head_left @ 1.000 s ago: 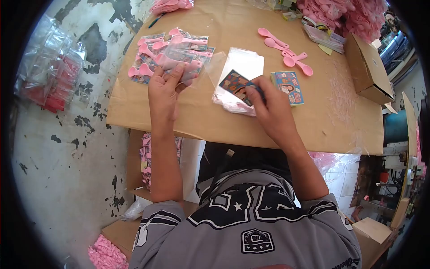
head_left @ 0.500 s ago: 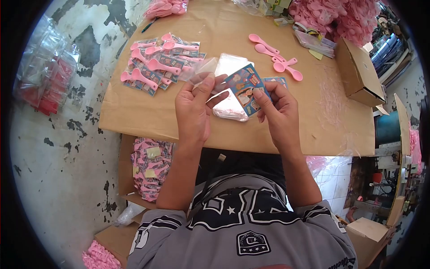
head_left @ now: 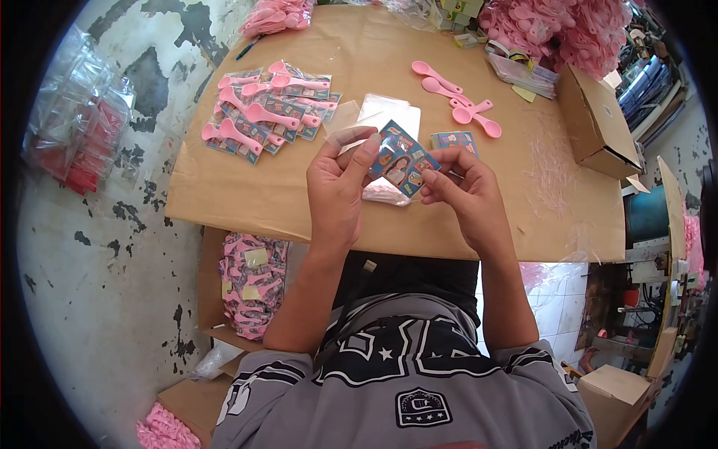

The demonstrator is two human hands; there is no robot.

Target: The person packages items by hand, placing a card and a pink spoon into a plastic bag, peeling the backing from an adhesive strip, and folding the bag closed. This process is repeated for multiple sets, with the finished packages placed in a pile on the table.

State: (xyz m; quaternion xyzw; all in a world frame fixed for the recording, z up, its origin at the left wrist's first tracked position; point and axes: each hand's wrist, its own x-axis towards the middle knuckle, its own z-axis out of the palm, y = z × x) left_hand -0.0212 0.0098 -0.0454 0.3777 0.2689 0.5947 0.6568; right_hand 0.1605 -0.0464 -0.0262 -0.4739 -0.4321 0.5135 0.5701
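A blue printed card (head_left: 404, 166) is held up at a slant between my two hands, over the table's near part. My left hand (head_left: 340, 176) is closed, thumb and fingers pinching at the card's left edge, where a clear plastic bag (head_left: 342, 122) shows behind the fingers. How far the card sits inside the bag is hard to make out. My right hand (head_left: 470, 183) grips the card's right corner between thumb and fingers. Beneath the hands lies a stack of clear and white bags (head_left: 390, 112). A small pile of similar cards (head_left: 455, 141) rests just beyond my right hand.
Several bagged cards with pink spoons (head_left: 273, 112) are heaped at the left of the brown-covered table (head_left: 247, 196). Loose pink spoons (head_left: 462, 105) lie right of centre. A cardboard box (head_left: 591, 123) stands on the right edge, with a large pink spoon heap (head_left: 557, 30) behind it.
The card has moved left and turned, and now meets my left fingers and the bag. My right hand has shifted to its right corner, uncovering more of the card pile.
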